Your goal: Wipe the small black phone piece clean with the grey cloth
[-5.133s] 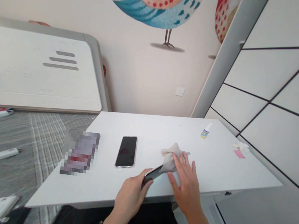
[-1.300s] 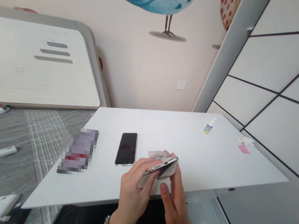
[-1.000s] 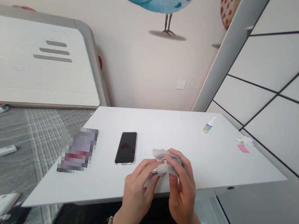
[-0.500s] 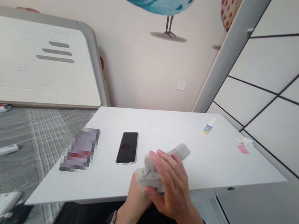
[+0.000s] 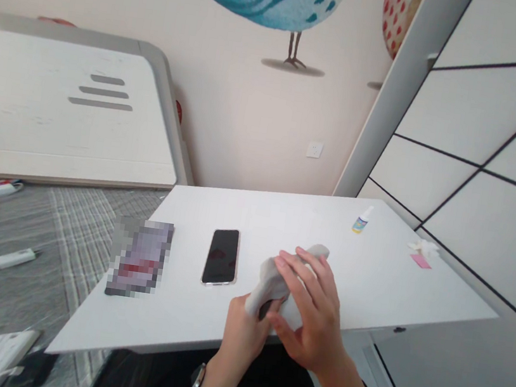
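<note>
My left hand (image 5: 243, 329) grips a phone that is almost wholly covered by a grey cloth (image 5: 270, 277); only a dark bit of the phone (image 5: 264, 310) shows. My right hand (image 5: 313, 313) presses the cloth against that phone, fingers spread over it. Both hands hover above the near edge of the white table (image 5: 370, 280). A second black phone (image 5: 221, 256) lies flat, screen up, just left of my hands.
A blurred flat item (image 5: 139, 258) lies at the table's left side. A small spray bottle (image 5: 362, 220) and a pink slip with white scraps (image 5: 420, 253) sit at the far right. A white charger and cable (image 5: 9, 258) lie on the grey carpet.
Earlier the held phone lay tilted on the table with the cloth beside it. Now both hands have lifted it, wrapped the cloth around it, and the right hand has slid over the cloth.
</note>
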`<action>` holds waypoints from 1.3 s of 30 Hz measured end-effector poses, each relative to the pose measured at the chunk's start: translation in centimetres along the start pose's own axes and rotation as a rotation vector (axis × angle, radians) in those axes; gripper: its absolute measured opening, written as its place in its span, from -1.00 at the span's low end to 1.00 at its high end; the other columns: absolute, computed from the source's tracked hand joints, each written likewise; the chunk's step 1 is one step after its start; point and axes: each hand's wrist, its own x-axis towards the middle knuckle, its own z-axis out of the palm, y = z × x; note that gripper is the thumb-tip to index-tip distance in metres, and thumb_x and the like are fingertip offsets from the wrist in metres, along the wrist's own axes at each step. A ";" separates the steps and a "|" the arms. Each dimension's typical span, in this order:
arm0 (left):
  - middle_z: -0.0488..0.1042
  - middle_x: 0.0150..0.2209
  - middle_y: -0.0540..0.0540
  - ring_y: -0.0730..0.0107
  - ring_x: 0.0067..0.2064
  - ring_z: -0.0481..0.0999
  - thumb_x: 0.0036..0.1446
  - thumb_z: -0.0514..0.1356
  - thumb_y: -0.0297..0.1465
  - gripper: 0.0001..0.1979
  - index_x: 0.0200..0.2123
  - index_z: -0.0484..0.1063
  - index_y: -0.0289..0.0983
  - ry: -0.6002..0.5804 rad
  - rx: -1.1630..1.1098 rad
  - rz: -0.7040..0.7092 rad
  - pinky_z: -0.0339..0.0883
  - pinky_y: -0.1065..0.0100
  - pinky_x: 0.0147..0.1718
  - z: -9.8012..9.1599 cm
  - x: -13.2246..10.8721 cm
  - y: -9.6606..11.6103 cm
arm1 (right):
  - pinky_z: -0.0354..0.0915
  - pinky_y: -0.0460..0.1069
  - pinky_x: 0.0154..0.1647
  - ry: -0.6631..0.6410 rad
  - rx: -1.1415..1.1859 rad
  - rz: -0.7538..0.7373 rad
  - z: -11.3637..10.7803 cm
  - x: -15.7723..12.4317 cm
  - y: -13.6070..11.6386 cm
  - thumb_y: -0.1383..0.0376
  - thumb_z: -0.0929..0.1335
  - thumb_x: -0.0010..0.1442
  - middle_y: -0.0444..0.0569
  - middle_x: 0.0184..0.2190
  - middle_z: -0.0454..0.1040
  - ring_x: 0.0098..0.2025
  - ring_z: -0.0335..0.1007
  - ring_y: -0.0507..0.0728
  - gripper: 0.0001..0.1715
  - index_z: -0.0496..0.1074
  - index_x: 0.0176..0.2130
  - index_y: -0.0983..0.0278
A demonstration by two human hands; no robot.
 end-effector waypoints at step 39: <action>0.47 -0.45 0.03 0.49 -0.49 0.39 0.40 0.20 -0.22 -0.74 -0.30 0.46 -0.25 -0.045 0.034 -0.036 0.33 0.42 -0.47 1.1 -0.6 -0.5 | 0.09 0.12 -0.22 -0.119 -0.050 -0.105 1.9 5.8 -1.4 0.40 0.20 0.33 -0.04 -0.46 0.40 -0.36 0.23 0.18 -0.69 0.39 -0.40 0.22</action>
